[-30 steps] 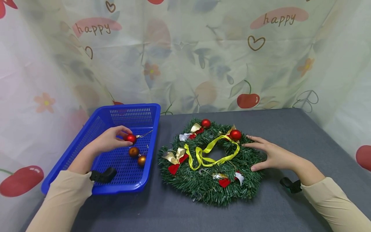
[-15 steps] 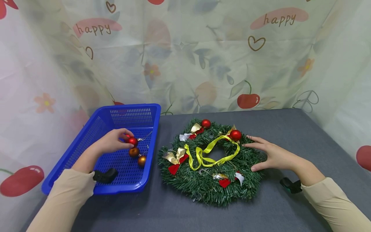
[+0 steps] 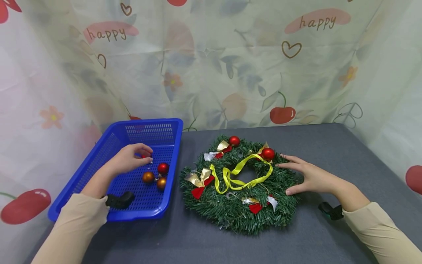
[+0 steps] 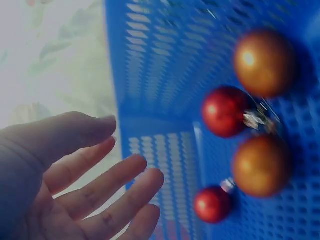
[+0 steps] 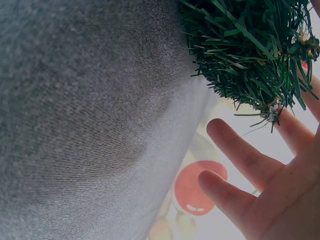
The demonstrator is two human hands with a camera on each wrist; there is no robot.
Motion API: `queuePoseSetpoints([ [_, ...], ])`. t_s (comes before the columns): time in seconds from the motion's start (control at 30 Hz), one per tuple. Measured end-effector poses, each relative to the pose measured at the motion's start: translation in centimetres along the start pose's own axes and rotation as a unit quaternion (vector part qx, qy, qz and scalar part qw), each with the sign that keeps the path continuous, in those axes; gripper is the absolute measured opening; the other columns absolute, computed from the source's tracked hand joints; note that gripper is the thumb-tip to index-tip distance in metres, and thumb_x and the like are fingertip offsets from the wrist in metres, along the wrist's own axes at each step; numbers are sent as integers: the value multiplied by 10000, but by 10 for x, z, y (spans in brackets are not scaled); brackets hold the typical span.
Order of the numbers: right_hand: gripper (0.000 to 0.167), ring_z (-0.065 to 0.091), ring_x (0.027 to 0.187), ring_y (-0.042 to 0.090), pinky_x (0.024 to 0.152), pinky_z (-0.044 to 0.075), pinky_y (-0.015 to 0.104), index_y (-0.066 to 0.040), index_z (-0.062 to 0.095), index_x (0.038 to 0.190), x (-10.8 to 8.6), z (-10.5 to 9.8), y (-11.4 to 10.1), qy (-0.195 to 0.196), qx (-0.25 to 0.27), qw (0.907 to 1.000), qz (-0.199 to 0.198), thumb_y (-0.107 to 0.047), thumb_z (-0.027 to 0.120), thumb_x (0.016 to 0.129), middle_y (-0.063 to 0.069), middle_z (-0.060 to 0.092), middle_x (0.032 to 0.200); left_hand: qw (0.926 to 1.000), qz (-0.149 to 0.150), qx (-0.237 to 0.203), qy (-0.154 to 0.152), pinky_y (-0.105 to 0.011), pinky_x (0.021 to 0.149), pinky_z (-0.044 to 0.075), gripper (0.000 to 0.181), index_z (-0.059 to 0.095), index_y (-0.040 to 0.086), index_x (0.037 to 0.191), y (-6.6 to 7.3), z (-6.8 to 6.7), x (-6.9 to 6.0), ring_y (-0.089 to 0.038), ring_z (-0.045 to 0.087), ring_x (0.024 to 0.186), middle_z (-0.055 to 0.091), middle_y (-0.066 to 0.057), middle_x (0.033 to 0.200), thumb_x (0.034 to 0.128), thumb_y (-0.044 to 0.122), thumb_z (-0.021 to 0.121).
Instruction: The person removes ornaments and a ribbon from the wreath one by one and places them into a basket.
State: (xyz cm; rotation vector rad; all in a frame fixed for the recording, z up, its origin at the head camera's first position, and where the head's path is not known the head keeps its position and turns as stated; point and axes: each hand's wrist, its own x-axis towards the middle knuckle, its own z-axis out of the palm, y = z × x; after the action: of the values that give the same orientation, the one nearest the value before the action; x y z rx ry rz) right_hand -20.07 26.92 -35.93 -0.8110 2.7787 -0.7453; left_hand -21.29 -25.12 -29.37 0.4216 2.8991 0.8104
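A: ok so what could go sideways here? looks pretty calm to me

B: the blue basket (image 3: 148,123) side imo. left hand (image 3: 129,160) is over it, thumb and fingers apart, not clamped on anything as far as I can see. one red bauble (image 4: 213,205) is mostly hidden by those fingers in the head view, and another red ball (image 3: 163,168) is bunched up with two gold balls (image 3: 148,177) on the mesh floor. the metal caps (image 4: 255,119) crowd together, so I reckon grabbing one could drag a neighbour along. they're round and shiny too, a sloppy pinch would probably just send one rolling

A: and the other side?

B: right hand (image 3: 314,178) has its fingers spread at the edge of the wreath (image 3: 244,216), which lies on the grey table (image 3: 329,146). can't tell if the fingertips actually press it, the needles get in the way. if it's a light touch, I'd guess the wreath could slide when nudged

A: anything blocking?

B: basket wall stands between the balls and the wreath. black strap (image 3: 120,200) by the left wrist hangs near the front rim, might snag. yellow ribbon (image 3: 244,162) loops loosely over the wreath's middle, could tangle. red ornaments (image 3: 234,140) and gold bows (image 3: 197,179) take up spots too
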Motion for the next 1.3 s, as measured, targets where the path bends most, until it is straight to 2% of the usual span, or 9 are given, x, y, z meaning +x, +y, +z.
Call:
queuePoseSetpoints([
  [0.17,789,286,1328,480,949,352,650,-122,484,1355,0,0,0,-21,17,10000,20,-496,746,712,227,236,1502,9996,183,-134,150,-419,796,541,326,583,36,1169,19,-3,-1,-330,651,978,636,-212,1144,924,251,579],
  [0.33,788,285,1325,486,942,355,651,-124,483,1356,-1,0,-1,-27,39,10000,20,-497,745,713,232,232,1501,9984,475,-195,232,-411,792,545,304,593,69,1165,49,-4,-2,-315,657,978,645,-170,1145,928,257,573],
  [0.47,786,282,1327,486,943,355,650,-123,486,1354,-1,0,-1,-29,45,10000,13,-497,745,713,232,230,1502,9969,706,-290,184,-431,837,533,262,609,94,1142,73,2,-2,-279,662,965,654,-134,1126,923,236,580],
  [0.53,786,282,1327,485,944,355,649,-122,486,1354,0,0,0,-38,32,10000,9,-498,745,713,232,229,1503,9963,778,-356,89,-425,848,532,247,613,112,1133,85,6,0,-255,662,964,655,-112,1118,920,236,586],
  [0.8,797,281,1328,485,944,353,655,-127,482,1357,0,-1,-1,-43,-17,10000,79,-510,742,709,230,230,1504,9877,1432,-446,-433,-374,889,526,232,611,122,1133,128,27,7,-194,663,973,653,-60,1121,920,213,587],
  [0.9,796,277,1330,486,945,351,657,-126,482,1357,0,-1,-1,-35,-11,10000,79,-506,744,709,230,230,1504,9832,1692,-386,-568,-365,908,516,225,618,121,1123,140,37,12,-170,661,949,665,-48,1092,919,209,591],
  [1.03,794,277,1331,484,946,349,657,-126,482,1357,0,-1,-2,-32,11,10000,68,-502,746,709,226,232,1504,9775,1967,-212,-729,-337,871,516,226,618,125,1126,152,52,21,-156,648,901,672,-35,1063,919,212,591],
  [1.3,784,276,1327,490,940,349,660,-127,483,1356,-1,-1,-2,-20,31,10000,34,-493,746,714,231,236,1500,9729,1991,-109,-1170,-259,852,521,248,595,124,1158,173,78,37,-186,655,992,652,-58,1124,927,213,580],
])
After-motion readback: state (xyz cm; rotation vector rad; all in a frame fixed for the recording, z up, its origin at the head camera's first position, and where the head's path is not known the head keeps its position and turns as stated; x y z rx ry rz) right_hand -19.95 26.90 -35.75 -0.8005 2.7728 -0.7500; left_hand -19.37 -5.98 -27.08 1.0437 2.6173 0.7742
